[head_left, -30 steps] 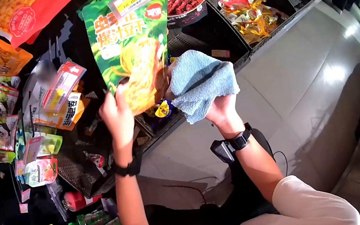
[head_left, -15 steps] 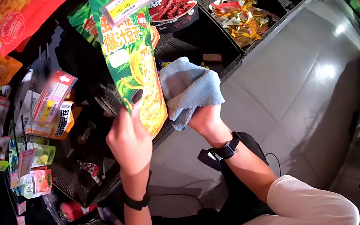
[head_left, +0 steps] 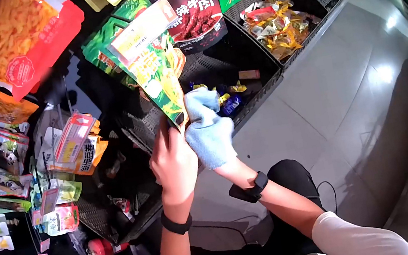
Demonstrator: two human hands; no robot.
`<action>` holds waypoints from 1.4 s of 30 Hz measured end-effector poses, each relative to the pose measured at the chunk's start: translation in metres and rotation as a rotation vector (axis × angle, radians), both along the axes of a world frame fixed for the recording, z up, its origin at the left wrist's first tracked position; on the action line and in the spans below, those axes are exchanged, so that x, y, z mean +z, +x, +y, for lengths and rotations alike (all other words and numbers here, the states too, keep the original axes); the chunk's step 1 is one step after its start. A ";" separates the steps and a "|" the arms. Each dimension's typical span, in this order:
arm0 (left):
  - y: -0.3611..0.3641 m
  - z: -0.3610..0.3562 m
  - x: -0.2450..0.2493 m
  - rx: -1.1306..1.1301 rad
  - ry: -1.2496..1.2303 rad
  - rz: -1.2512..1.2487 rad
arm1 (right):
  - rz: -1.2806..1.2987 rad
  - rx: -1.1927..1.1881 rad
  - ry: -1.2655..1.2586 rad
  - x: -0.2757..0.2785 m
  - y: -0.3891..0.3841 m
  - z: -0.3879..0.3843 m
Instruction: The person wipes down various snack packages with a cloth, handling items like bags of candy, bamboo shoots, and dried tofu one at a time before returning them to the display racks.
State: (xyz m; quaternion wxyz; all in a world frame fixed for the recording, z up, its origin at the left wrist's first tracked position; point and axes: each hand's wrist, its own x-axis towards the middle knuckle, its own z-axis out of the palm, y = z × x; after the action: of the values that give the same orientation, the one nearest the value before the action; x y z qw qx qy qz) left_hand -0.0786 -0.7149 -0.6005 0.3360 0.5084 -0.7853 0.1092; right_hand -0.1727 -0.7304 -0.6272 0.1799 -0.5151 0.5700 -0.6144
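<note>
A long green snack packet (head_left: 155, 78) with yellow pictures hangs tilted from the rack, its upper part behind a price tag (head_left: 143, 28). My left hand (head_left: 173, 160) is closed on the packet's lower end; the fingertips are partly hidden behind it. Against the packet's lower right edge lies a light blue cloth (head_left: 211, 136). The cloth wraps over my right hand (head_left: 232, 170) and hides its fingers, which appear closed in it. Behind the packet, a dark beef snack bag (head_left: 193, 12) hangs on the rack.
Black mesh bins (head_left: 276, 73) run along the shelf, one with gold-wrapped snacks (head_left: 278, 24), another with blue-wrapped pieces (head_left: 232, 103). Orange-and-red bags (head_left: 24, 36) and pouches hang at left. Grey floor tiles (head_left: 330, 99) lie to the right. A black cable (head_left: 332, 197) shows beside my leg.
The green packet now slants and is turned more edge-on. My right hand has drawn the cloth to the packet's lower edge, close to my left hand. The whole view has shifted slightly.
</note>
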 end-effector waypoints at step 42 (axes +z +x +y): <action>0.060 0.063 0.027 -0.212 0.564 1.088 | -1.023 0.752 0.069 -0.008 -0.053 -0.005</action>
State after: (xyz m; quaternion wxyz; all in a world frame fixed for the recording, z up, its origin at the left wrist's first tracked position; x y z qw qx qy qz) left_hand -0.0191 -0.6523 -0.5736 0.5498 0.4797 -0.5464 -0.4111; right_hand -0.2253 -0.7356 -0.6356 0.6494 -0.3151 0.2115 -0.6590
